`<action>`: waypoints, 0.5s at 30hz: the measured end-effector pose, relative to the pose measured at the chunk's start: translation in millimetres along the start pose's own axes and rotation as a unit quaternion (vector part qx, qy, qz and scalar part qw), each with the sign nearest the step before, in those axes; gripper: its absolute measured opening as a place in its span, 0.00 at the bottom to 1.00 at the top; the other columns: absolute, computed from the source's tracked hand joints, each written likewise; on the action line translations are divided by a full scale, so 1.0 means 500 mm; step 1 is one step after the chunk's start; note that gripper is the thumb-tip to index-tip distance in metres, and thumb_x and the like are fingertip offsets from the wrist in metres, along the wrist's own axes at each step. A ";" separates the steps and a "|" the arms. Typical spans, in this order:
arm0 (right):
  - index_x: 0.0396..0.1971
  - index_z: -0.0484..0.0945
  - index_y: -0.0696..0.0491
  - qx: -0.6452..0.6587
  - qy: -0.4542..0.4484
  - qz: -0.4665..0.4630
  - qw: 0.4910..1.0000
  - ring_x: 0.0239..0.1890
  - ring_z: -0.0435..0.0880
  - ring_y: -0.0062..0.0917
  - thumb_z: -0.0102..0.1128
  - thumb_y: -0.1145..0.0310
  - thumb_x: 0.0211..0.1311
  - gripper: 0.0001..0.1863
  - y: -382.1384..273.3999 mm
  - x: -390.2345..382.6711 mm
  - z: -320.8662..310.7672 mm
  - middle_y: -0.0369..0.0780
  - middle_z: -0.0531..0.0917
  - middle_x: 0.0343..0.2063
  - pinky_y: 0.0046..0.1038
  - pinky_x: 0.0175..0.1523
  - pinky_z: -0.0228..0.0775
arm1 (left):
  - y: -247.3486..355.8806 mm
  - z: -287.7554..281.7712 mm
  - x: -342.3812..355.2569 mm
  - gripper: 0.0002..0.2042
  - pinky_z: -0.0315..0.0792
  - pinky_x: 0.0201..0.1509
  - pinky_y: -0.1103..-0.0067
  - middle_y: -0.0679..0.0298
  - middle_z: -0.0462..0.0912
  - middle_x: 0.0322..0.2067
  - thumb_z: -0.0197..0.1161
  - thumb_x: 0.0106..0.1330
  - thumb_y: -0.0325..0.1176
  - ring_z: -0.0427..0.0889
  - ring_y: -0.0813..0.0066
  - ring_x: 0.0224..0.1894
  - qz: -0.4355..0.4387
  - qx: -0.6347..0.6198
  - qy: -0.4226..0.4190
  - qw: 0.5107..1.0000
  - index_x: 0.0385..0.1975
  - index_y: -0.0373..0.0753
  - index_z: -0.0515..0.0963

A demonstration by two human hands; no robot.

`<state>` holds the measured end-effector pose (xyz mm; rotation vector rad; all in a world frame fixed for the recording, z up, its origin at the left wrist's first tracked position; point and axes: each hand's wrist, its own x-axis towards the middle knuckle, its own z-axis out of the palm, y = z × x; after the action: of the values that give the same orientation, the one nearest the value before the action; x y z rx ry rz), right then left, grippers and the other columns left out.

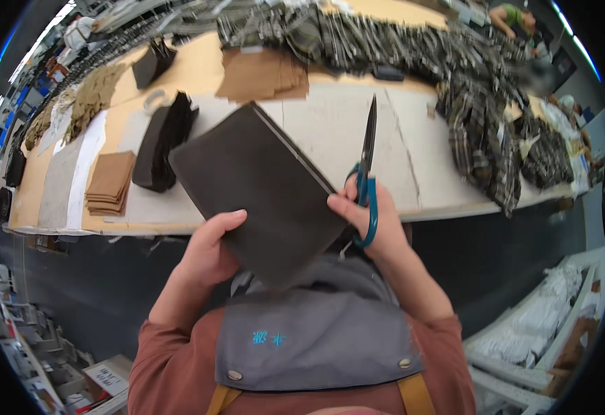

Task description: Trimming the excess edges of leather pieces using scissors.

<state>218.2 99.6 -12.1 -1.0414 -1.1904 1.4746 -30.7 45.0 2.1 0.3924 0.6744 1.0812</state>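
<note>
A flat, dark rectangular piece [250,187], pouch-like, is held tilted in front of me, above the table's near edge. A thin pale line runs along its upper right edge. My left hand [212,242] grips its lower left side, thumb on top and fingers hidden beneath. My right hand [378,214] has scissors [368,149] with teal handles looped over its fingers, blades pointing away from me. That hand's thumb also presses on the right edge of the dark piece. Whether the piece has one layer or several I cannot tell.
On the table [358,152] lie a dark folded stack [161,149], a small brown stack [109,181] and brown sheets [261,75]. Heaped plaid cloth [475,131] covers the far and right sides. A rack with white material [548,315] stands at lower right. Other people work farther off.
</note>
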 end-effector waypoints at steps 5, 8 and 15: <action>0.25 0.67 0.51 0.011 0.007 0.066 0.998 0.26 0.68 0.09 0.65 0.76 0.55 0.12 0.021 -0.031 -0.038 0.29 0.74 0.22 0.13 0.31 0.62 | -0.021 0.075 -0.041 0.22 0.71 0.56 0.66 0.48 0.73 0.51 0.47 0.58 0.24 0.75 0.56 0.52 -0.053 0.047 0.122 0.990 0.54 0.25 0.64; 0.25 0.68 0.53 -0.046 0.015 0.135 0.990 0.25 0.70 0.10 0.65 0.73 0.56 0.12 0.020 -0.059 -0.058 0.31 0.75 0.21 0.14 0.30 0.65 | -0.039 0.046 -0.050 0.22 0.72 0.55 0.67 0.48 0.73 0.50 0.47 0.57 0.24 0.76 0.57 0.51 -0.069 0.061 0.164 0.982 0.54 0.24 0.64; 0.28 0.69 0.58 -0.289 -0.115 0.210 0.927 0.25 0.71 0.21 0.73 0.52 0.44 0.27 0.025 -0.126 -0.147 0.37 0.71 0.20 0.26 0.32 0.65 | -0.058 0.033 -0.060 0.23 0.74 0.52 0.68 0.48 0.74 0.48 0.47 0.54 0.24 0.78 0.57 0.48 -0.049 0.080 0.211 0.973 0.51 0.24 0.65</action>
<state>299.9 50.6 -33.0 -1.6342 -1.7097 1.6416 -9.3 6.1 6.3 0.2643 1.1532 1.0281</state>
